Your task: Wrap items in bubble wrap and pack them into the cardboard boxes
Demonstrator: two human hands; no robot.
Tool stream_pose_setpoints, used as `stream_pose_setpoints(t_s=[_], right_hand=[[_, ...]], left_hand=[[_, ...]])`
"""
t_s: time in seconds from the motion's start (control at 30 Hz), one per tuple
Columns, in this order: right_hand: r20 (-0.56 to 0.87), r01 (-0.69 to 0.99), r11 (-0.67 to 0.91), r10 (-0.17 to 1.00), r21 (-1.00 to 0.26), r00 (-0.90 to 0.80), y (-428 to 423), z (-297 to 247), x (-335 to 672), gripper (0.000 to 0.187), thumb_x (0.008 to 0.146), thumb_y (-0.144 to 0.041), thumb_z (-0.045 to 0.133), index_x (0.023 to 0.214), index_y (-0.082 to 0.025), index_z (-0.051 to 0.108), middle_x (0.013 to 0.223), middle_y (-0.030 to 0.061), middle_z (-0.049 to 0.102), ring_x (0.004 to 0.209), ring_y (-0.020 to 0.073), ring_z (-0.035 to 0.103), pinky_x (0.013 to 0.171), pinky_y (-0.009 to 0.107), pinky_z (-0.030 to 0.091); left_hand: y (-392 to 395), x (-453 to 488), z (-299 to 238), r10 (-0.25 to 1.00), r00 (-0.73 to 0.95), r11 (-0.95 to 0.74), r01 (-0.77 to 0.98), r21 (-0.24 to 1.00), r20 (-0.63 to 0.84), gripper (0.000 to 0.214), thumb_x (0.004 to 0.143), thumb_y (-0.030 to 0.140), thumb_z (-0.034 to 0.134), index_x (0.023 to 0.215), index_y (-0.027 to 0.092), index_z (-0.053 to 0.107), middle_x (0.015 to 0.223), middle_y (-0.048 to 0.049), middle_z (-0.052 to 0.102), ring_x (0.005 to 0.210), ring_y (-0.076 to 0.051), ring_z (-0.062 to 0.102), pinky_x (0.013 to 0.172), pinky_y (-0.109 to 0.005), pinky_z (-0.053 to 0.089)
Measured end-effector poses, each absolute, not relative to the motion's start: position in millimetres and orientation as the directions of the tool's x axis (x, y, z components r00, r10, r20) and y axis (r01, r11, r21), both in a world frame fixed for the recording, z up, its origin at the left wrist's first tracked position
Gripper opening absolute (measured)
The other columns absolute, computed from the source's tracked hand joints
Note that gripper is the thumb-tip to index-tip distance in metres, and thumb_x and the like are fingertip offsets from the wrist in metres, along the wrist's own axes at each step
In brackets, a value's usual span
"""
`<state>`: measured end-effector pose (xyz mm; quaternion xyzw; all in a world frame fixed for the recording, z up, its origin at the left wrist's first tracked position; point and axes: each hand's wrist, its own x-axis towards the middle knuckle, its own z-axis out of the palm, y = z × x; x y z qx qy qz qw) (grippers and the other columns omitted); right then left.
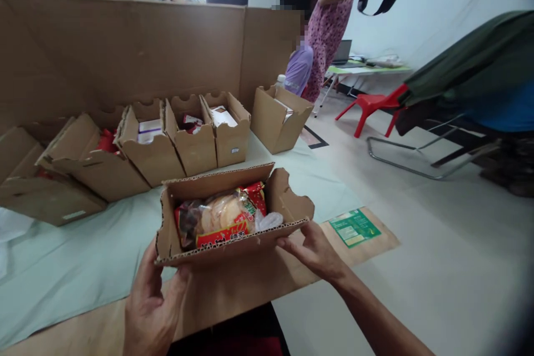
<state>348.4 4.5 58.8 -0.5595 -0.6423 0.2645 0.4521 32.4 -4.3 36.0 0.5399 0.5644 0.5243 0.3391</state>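
Note:
An open cardboard box (233, 250) is held between my two hands above the front of the table. My left hand (152, 300) grips its near left corner, thumb on the near side. At the near right end, my right hand (312, 250) pinches the bottom edge, with some fingers hidden behind the box. Inside lies a red and clear packet of round crackers (225, 214), with a crumpled piece of clear plastic (268, 221) at its right end. The box's right end wall has a wavy cut-out rim.
Several cardboard bins (192, 150) with packets and small boxes stand in a row behind, before a tall cardboard panel (125, 50). A pale green cloth (112, 250) covers the table. Two people (334, 22) are beyond it, near a red stool (371, 105) and a draped chair (479, 78).

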Motion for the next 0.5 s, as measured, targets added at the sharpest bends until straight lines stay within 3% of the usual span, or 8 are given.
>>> stream_pose_setpoints(t_s=[0.2, 0.33, 0.5], right_hand=[[0.309, 0.459, 0.269, 0.951, -0.847, 0.012, 14.9, 62.1, 359.6, 0.044, 0.088, -0.050, 0.072, 0.120, -0.019, 0.069, 0.122, 0.0153, 0.076, 0.111, 0.0334, 0.072, 0.093, 0.044, 0.061], [0.395, 0.521, 0.301, 0.916, -0.799, 0.076, -6.3, 49.6, 365.8, 0.060, 0.086, -0.052, 0.076, 0.135, -0.021, 0.063, 0.133, 0.0164, 0.071, 0.125, 0.0363, 0.067, 0.103, 0.048, 0.057], [0.587, 0.597, 0.442, 0.807, -0.670, 0.062, -33.8, 19.3, 382.1, 0.079, 0.081, -0.063, 0.078, 0.145, -0.026, 0.054, 0.168, 0.0157, 0.036, 0.153, 0.0404, 0.037, 0.119, 0.055, 0.043]], left_hand=[[-28.5, 52.4, 20.8, 0.929, -0.202, -0.222, 0.360, 0.906, 0.309, 0.070, 0.094, 0.039, 0.069, 0.158, 0.030, 0.042, 0.159, -0.0075, 0.050, 0.149, -0.033, 0.045, 0.127, -0.050, 0.034], [0.1, 53.2, 25.3, 0.958, -0.143, -0.198, 0.298, 0.934, 0.249, 0.063, 0.096, 0.038, 0.067, 0.154, 0.028, 0.047, 0.147, -0.0088, 0.062, 0.140, -0.030, 0.057, 0.117, -0.044, 0.049], [76.0, 62.2, 47.2, 0.968, 0.123, -0.236, 0.177, 0.955, 0.217, 0.057, 0.095, 0.048, 0.065, 0.144, 0.022, 0.055, 0.144, -0.0122, 0.063, 0.135, -0.030, 0.059, 0.112, -0.043, 0.051]])
